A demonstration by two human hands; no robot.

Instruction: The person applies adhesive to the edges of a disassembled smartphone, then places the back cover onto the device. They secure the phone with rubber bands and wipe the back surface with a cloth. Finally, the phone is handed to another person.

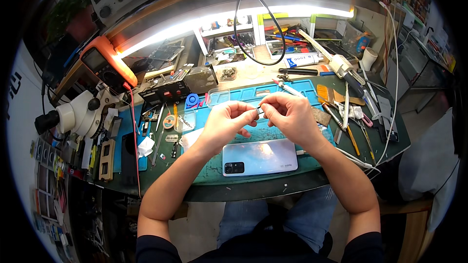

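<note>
Above the blue work mat (pixel 209 178), my left hand (pixel 229 122) and my right hand (pixel 288 117) meet, fingertips pinched together. Between them they hold a small flat piece with a dark frame and a pale middle (pixel 259 110); fingers cover much of it. Just below, a pale blue phone (pixel 261 157) lies back side up, its dark camera block towards the left. At the phone's right end a white cable plug (pixel 301 152) sits at the edge. Beyond my right hand, a white pen-like tool (pixel 288 87) rests on the mat.
An orange multimeter (pixel 108 63) and a white microscope (pixel 78 114) stand on the left. Brushes (pixel 336 95), tweezers (pixel 365 139) and cables crowd the right. A black cable loop (pixel 237 24) hangs at the back. A small clear box (pixel 186 121) sits left of my left hand.
</note>
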